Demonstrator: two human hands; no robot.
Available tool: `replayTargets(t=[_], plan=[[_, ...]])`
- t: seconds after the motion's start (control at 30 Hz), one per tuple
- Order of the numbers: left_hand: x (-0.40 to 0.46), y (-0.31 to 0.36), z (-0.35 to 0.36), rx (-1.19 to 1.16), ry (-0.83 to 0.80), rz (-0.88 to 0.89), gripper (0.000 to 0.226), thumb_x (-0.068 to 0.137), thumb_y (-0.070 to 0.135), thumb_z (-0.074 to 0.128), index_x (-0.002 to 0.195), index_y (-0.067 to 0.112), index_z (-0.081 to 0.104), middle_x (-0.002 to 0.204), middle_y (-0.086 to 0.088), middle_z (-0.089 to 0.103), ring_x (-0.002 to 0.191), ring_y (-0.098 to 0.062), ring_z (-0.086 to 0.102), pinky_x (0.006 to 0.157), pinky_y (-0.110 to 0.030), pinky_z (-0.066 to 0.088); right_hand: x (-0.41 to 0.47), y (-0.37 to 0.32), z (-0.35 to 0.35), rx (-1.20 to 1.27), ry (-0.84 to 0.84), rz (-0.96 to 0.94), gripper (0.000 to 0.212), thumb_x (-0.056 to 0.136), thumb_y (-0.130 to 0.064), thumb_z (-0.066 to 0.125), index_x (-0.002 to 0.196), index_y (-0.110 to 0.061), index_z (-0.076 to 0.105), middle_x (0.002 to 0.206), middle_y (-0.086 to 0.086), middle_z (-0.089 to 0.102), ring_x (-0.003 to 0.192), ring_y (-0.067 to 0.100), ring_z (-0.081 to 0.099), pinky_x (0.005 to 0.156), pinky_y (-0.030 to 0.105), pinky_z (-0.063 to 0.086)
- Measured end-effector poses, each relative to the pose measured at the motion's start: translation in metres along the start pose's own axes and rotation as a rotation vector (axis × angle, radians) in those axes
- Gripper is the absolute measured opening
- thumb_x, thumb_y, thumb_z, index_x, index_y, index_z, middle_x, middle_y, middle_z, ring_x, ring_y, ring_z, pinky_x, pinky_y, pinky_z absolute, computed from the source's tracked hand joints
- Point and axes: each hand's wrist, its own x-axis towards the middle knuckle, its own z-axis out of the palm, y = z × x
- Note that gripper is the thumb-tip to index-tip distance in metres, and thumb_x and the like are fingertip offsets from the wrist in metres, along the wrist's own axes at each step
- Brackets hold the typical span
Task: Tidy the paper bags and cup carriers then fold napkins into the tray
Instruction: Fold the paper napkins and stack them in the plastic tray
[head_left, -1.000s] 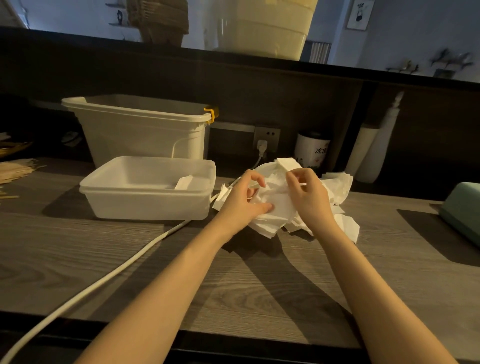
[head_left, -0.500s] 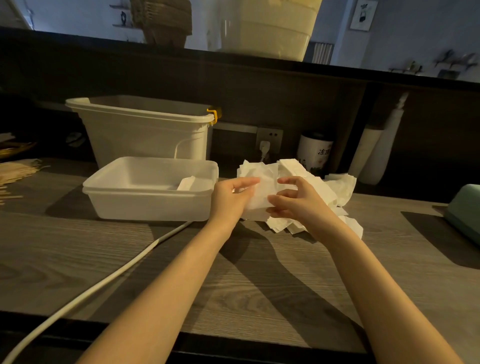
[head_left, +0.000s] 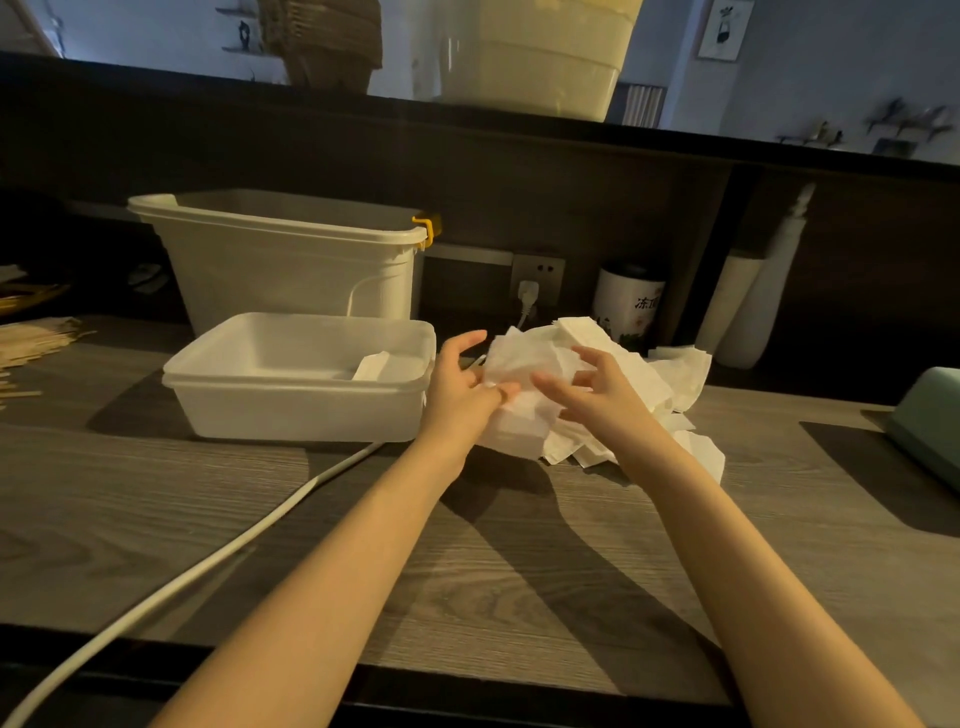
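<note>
A white napkin is held up just right of the white plastic tray. My left hand grips the napkin's left edge with curled fingers, thumb raised. The spread fingers of my right hand touch the napkin's front. Behind and right of my hands, a loose pile of crumpled white napkins lies on the wooden counter. One folded napkin lies inside the tray at its right end. No paper bags or cup carriers can be made out.
A tall white bin with a yellow clip stands behind the tray. A white cable runs from the wall socket across the counter to the front left. A tin, white bottles, a green object and wooden sticks line the edges.
Both hands have lifted one napkin off the pile and brought it left and nearer. The right hand's pinch has loosened into spread fingers.
</note>
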Motion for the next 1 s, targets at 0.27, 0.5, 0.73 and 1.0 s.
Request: replayTargets(t=[0.27,0.5,0.73,1.0], plan=[[-0.009,0.003,0.005,0.098,-0.343,-0.201,0.047,0.084,0.025,0.066,0.126,0.02,0.043,0.11,0.0,0.06,0.103,-0.017,0.057,0.088,-0.034,0.05,-0.003,-0.002,0.002,0.168,0.126,-0.104,0.036,0.081,-0.023,0.071,0.115,-0.027,0.057,0.115,-0.006,0.051,0.108,0.018,0.053,0.083,0.034,0.055],[-0.011,0.003,0.004,0.065,-0.501,-0.256,0.03,0.092,0.023,0.055,0.12,0.018,0.048,0.107,-0.003,0.062,0.101,-0.016,0.06,0.086,-0.03,0.051,-0.001,-0.001,0.005,0.179,0.116,-0.03,0.021,0.083,-0.033,0.067,0.104,-0.031,0.061,0.112,0.004,0.059,0.101,0.022,0.06,0.084,0.041,0.055],[-0.005,0.005,0.003,0.129,-0.441,-0.19,0.033,0.084,0.005,0.062,0.11,0.02,0.049,0.103,0.001,0.058,0.106,-0.016,0.055,0.086,-0.03,0.05,0.002,-0.002,-0.002,0.228,0.141,-0.047,0.013,0.094,-0.028,0.053,0.092,-0.023,0.065,0.091,-0.003,0.065,0.087,0.012,0.062,0.073,0.023,0.052],[0.008,-0.004,0.003,-0.029,0.028,-0.16,0.033,0.088,0.011,0.062,0.118,0.011,0.048,0.11,-0.003,0.057,0.102,-0.02,0.057,0.092,-0.039,0.049,0.014,0.022,-0.024,-0.698,0.246,-0.218,0.026,0.094,-0.032,0.055,0.114,-0.018,0.064,0.112,0.001,0.063,0.096,0.015,0.056,0.081,0.029,0.046]])
